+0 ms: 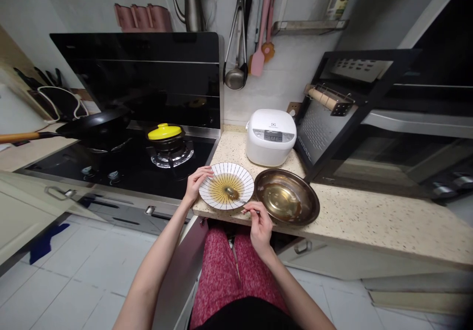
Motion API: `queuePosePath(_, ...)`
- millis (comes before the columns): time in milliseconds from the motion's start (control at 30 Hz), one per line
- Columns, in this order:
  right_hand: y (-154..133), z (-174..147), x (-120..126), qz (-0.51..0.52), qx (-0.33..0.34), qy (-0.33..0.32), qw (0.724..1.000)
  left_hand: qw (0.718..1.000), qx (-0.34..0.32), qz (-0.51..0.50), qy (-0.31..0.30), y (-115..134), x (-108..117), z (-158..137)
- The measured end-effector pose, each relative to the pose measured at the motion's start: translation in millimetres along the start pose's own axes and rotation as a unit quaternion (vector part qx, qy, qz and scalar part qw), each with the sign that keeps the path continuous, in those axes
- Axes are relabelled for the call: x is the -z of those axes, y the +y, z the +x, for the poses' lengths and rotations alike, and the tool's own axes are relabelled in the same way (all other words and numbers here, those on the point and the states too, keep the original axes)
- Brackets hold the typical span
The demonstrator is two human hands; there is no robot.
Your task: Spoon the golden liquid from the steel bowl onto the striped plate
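Right hand (259, 224) pinches silvery metal spoon (232, 193), bowl leftward in round white black-lined plate (247, 184); left hand (197, 184) at rim, grip unclear

plate (247, 180) left of basin (306, 196), rice cooker (270, 148) behind basin

L arm (157, 256) bare, reaches fwd from lower L. L hand (197, 183) farther fwd than R, palm turned inward, fingers (205, 172) together, pointing fwd/R. R arm (291, 281) bare, runs fwd & inward from lower R. R hand (259, 224) closer to torso (242, 315), fingers curled in pinch grip. Hands apart, both ahead of torso.
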State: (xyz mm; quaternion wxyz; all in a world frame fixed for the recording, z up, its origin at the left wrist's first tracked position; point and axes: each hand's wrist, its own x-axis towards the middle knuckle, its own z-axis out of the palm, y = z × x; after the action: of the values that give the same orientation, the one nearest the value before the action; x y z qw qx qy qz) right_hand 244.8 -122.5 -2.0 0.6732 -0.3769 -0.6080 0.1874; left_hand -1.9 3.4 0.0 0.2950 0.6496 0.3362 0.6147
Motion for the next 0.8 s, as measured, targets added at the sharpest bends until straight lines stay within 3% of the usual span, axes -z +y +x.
queuePosePath(333,4,-5,-1,0.046,-0.063,0.038,0.996,1.0,-0.002,0.001,0.001,0,0,0)
queuePosePath(800,-12,9,16,0.043,-0.014,0.096,0.994,1.0,-0.001,0.014,-0.002,5,0,1)
